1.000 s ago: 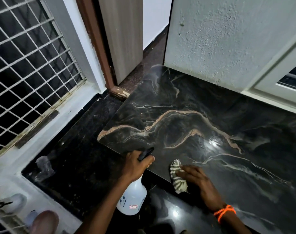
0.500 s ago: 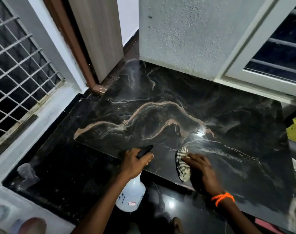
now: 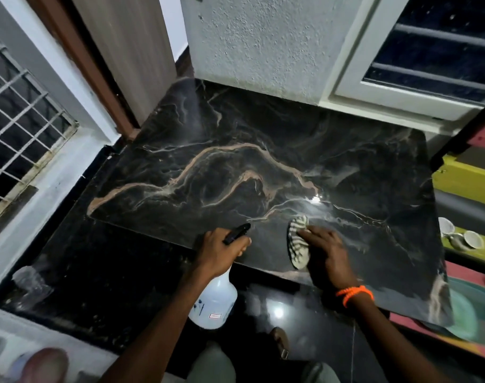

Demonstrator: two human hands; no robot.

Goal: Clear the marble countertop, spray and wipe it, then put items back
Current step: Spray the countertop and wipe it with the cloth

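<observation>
The black marble countertop (image 3: 263, 161) with tan veins fills the middle of the view and carries nothing but a cloth. My left hand (image 3: 220, 251) grips the black trigger head of a white spray bottle (image 3: 213, 302), held over the slab's near edge with the nozzle pointing across the slab. My right hand (image 3: 325, 252) presses flat on a black-and-white striped cloth (image 3: 296, 244) near the front edge of the marble. An orange band circles my right wrist.
A grilled window (image 3: 17, 125) and a wooden door (image 3: 125, 51) stand at the left. A white wall and window frame (image 3: 374, 87) back the slab. White cups (image 3: 460, 237) sit on a yellow-green surface at the right. Dark glossy floor lies below, with a clear plastic item (image 3: 28, 280) at the left.
My right hand slid the striped cloth to the right and farther onto the marble. The view swung right, bringing the cups into sight. My left hand kept its grip on the bottle.
</observation>
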